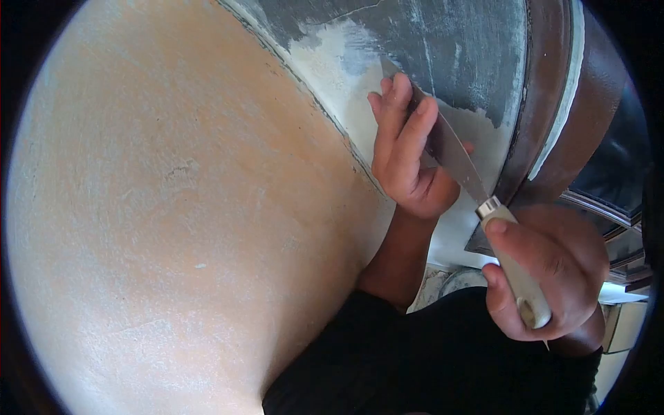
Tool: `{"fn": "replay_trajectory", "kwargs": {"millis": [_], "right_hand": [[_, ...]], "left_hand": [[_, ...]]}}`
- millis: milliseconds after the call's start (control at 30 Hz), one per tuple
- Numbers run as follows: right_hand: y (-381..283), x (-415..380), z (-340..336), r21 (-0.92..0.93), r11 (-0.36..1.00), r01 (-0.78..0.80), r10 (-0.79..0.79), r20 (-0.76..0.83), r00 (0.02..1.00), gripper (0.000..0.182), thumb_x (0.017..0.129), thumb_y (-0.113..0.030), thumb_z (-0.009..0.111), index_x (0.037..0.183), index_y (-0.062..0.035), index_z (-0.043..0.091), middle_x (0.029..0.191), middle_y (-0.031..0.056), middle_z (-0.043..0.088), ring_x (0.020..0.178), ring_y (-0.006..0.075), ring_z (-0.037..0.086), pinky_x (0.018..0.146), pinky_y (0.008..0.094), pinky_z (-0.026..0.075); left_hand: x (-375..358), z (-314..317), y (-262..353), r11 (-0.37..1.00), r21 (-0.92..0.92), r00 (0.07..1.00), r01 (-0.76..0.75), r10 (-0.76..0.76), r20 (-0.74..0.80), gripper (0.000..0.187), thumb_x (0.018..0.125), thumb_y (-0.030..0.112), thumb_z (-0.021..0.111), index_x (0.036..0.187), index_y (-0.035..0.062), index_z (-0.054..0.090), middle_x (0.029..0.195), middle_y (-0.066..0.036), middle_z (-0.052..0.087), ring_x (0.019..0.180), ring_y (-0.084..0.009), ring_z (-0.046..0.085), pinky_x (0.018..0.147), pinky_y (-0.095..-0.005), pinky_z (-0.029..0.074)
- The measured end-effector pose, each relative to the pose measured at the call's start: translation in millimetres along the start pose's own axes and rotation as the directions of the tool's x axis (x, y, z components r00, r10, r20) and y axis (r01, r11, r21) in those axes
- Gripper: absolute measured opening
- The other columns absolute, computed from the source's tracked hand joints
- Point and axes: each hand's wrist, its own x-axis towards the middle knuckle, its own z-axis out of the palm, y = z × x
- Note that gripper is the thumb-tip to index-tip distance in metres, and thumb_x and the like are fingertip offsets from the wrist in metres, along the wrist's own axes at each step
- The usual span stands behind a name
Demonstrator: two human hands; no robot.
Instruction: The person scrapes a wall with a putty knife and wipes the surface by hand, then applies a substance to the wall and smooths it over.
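Note:
A putty knife [460,166] with a thin metal blade and a pale handle slants across the view. My right hand [560,270] wraps round its handle, thumb along the top near the metal collar. The blade runs up and left to my left hand [411,142], whose fingers lie over its edge, with a fingertip showing on the far side. Behind the blade is a grey wall panel [470,62] with a patch of white filler [332,52]. Part of the blade is hidden behind the left fingers.
A peach-coloured wall surface [166,180] fills the left side, with a rough seam along the grey panel. Brown door or window framing [588,104] with dark glass panes stands at right. A round container rim [463,280] shows low behind my black shirt [429,353].

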Motion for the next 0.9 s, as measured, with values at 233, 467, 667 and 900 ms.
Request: {"fn": "replay_trajectory", "kwargs": {"millis": [233,467,667,900], "right_hand": [[-5.0,4.0,-4.7,-0.008,1.0,-0.007,0.008,0.023,1.0,0.033,0.073,-0.007,0.069,0.104,0.0029,0.066,0.083,0.0153,0.066,0.067,0.0229,0.064,0.059,0.0299,0.051],[4.4,-0.7,-4.5,-0.001,1.0,0.023,-0.023,0.013,1.0,0.035,0.074,-0.01,0.07,0.106,0.0019,0.065,0.084,0.015,0.067,0.066,0.0225,0.064,0.058,0.0298,0.05],[2.2,-4.5,-3.7,-0.039,0.999,0.014,-0.013,0.015,1.0,0.033,0.075,-0.011,0.071,0.105,0.0012,0.065,0.083,0.0154,0.067,0.064,0.0228,0.064,0.057,0.0288,0.049],[1.1,-1.8,-1.6,-0.022,0.999,0.047,-0.046,0.043,0.998,0.032,0.075,-0.008,0.069,0.105,0.0023,0.065,0.08,0.0154,0.066,0.061,0.0216,0.062,0.055,0.0292,0.048]], "left_hand": [[2.2,-2.2,0.4,1.0,0.011,1.0,-0.006,0.006,0.011,0.055,0.075,0.016,0.079,0.126,0.0013,0.063,0.14,-0.03,0.05,0.134,-0.0466,0.045,0.115,-0.0578,0.018],[-3.8,2.4,-2.1,0.999,0.028,1.0,-0.018,0.018,0.003,0.054,0.075,0.019,0.08,0.124,0.0026,0.065,0.139,-0.03,0.051,0.133,-0.0466,0.046,0.115,-0.0579,0.019],[-3.1,0.0,-5.8,0.998,0.04,0.998,-0.053,0.052,0.016,0.055,0.074,0.019,0.08,0.124,0.0029,0.065,0.139,-0.03,0.051,0.132,-0.0457,0.048,0.115,-0.0581,0.021],[-5.5,-1.2,-2.3,0.997,0.055,0.998,-0.055,0.053,0.041,0.056,0.073,0.02,0.081,0.124,0.003,0.066,0.138,-0.03,0.052,0.132,-0.0455,0.048,0.115,-0.0568,0.021]]}}
